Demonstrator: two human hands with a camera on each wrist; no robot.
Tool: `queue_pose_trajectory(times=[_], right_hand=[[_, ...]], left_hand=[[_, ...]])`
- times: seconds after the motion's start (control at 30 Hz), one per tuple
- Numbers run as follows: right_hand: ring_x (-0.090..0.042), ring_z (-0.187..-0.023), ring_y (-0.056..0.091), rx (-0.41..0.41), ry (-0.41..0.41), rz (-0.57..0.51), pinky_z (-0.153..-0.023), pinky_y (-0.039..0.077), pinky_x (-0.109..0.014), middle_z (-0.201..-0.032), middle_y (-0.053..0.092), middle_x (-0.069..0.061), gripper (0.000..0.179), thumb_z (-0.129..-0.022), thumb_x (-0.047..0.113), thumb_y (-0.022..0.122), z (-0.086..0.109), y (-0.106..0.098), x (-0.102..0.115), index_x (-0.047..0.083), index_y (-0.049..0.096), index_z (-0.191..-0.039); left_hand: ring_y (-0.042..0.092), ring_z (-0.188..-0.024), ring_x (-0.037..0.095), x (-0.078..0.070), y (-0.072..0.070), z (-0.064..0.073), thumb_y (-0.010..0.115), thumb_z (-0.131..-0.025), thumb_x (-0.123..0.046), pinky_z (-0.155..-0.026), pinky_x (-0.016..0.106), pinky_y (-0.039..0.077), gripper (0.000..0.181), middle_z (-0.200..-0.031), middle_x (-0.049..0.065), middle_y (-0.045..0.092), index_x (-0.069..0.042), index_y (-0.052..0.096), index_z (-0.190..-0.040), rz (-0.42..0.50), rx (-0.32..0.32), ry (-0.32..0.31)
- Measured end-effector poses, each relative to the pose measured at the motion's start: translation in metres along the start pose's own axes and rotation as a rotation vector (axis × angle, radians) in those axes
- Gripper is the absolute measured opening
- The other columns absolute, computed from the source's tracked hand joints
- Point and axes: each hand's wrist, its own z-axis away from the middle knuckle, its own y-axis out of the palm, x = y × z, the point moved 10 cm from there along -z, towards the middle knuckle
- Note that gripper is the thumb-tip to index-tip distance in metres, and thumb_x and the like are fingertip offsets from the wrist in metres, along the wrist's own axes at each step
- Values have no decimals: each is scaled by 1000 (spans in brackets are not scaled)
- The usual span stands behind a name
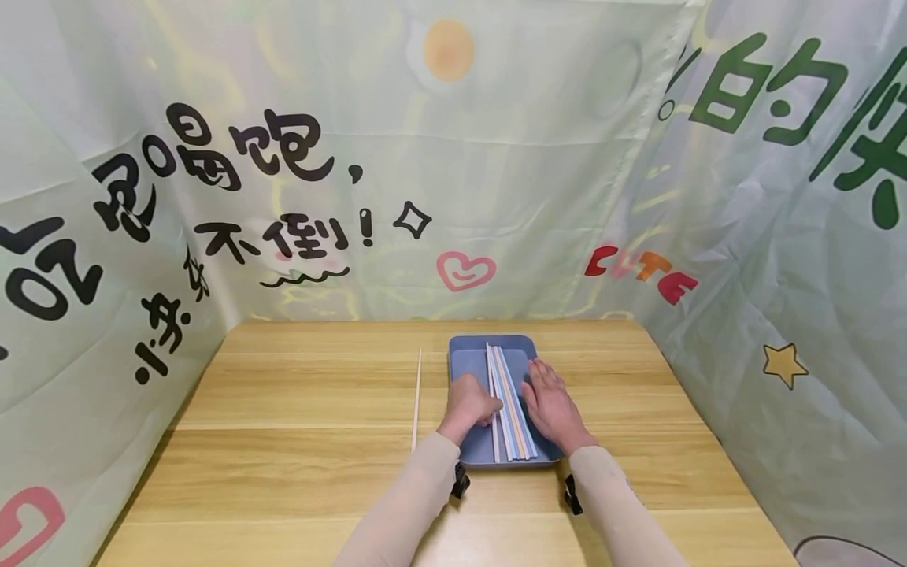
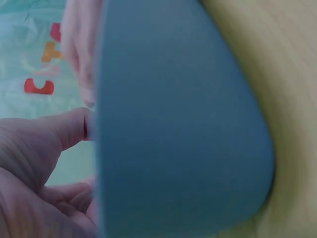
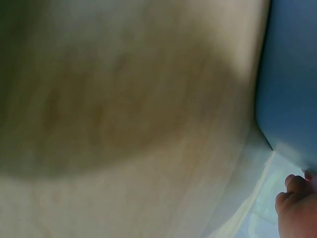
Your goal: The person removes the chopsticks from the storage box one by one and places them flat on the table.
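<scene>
A bundle of pastel chopsticks [image 1: 516, 413] lies lengthwise in a shallow blue-grey tray [image 1: 468, 358], its near ends fanned slightly. My left hand [image 1: 469, 403] reaches over the tray's left side; its thumb and curled fingers pinch a pale chopstick at the bundle's left edge. The fingertips are partly hidden. Along the tray's right rim rests my right hand [image 1: 554, 403], fingers straight, thumb just inside. In the left wrist view the tray's wall [image 2: 173, 109] covers part of the left hand [image 2: 39, 163]. Some of the right hand [image 3: 299, 208] shows in the right wrist view's lower corner.
One pale chopstick [image 1: 417, 394] lies alone on the wooden table [image 1: 305, 441], left of the tray. Printed cloth [image 1: 531, 181] hangs behind the table and along both sides.
</scene>
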Motion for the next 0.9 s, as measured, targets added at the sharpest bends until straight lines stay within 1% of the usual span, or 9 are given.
queue_pose_trajectory(times=[0.1, 0.17, 0.27, 0.33, 0.47, 0.6, 0.73, 0.83, 0.9], right_hand=[[-50, -153, 36, 0, 7, 2, -127, 30, -62, -164, 37, -31, 57, -113, 26, 46, 0, 0, 0, -11, 38, -156], [-51, -152, 36, -2, 8, 4, -127, 30, -63, -164, 37, -32, 57, -112, 25, 47, 0, -1, 0, -11, 38, -156], [-50, -153, 36, 5, 14, 9, -127, 30, -63, -164, 37, -31, 58, -112, 26, 46, 0, 0, 0, -10, 38, -157], [-50, -153, 36, 11, 13, 9, -127, 30, -62, -164, 36, -31, 58, -113, 26, 46, 0, 0, 0, -10, 37, -157], [-50, -153, 35, 17, 10, 12, -127, 30, -62, -165, 36, -31, 58, -113, 27, 45, -1, 0, -1, -10, 37, -157], [-51, -152, 36, 13, 6, 6, -126, 30, -64, -164, 37, -32, 58, -113, 26, 45, 0, -1, -1, -10, 37, -157], [-50, -153, 35, 21, 10, 4, -127, 29, -62, -165, 36, -31, 58, -113, 27, 45, -1, 0, -1, -9, 37, -158], [-49, -154, 35, 26, 11, 2, -128, 29, -61, -166, 34, -30, 58, -113, 28, 44, -1, 1, -1, -9, 36, -158], [-49, -154, 34, 28, 10, 2, -128, 28, -61, -166, 34, -30, 59, -113, 28, 44, -1, 1, -1, -9, 36, -158]], left_hand=[[65, -45, 14, -6, -9, 7, 82, -81, -4, -47, 27, 59, 20, -53, 5, 68, -4, 71, -64, 108, 36, -17], [66, -47, 14, -5, -12, 8, 80, -82, -1, -52, 29, 62, 13, -59, 9, 70, -1, 73, -72, 188, 56, -29], [66, -51, 13, -3, -17, 8, 78, -82, 3, -56, 29, 64, 5, -66, 12, 72, 3, 72, -84, 301, 90, -40], [66, -52, 13, -1, -21, 7, 75, -83, 4, -56, 28, 64, 8, -68, 12, 73, 5, 72, -90, 359, 106, -38], [66, -53, 11, 3, -32, 3, 71, -82, 5, -54, 25, 62, 14, -69, 10, 72, 7, 71, -96, 437, 132, -28], [67, -54, 11, 11, -45, -2, 70, -83, 5, -56, 25, 63, 18, -69, 9, 72, 8, 72, -101, 478, 148, -28], [68, -55, 11, 21, -62, -4, 70, -84, 5, -58, 26, 64, 18, -70, 10, 73, 8, 73, -102, 469, 147, -22], [68, -56, 12, 34, -76, -5, 69, -85, 6, -58, 27, 64, 18, -72, 12, 74, 9, 73, -102, 457, 135, -27], [68, -57, 13, 45, -84, -6, 69, -85, 6, -59, 28, 65, 19, -74, 13, 74, 9, 72, -103, 446, 124, -42]])
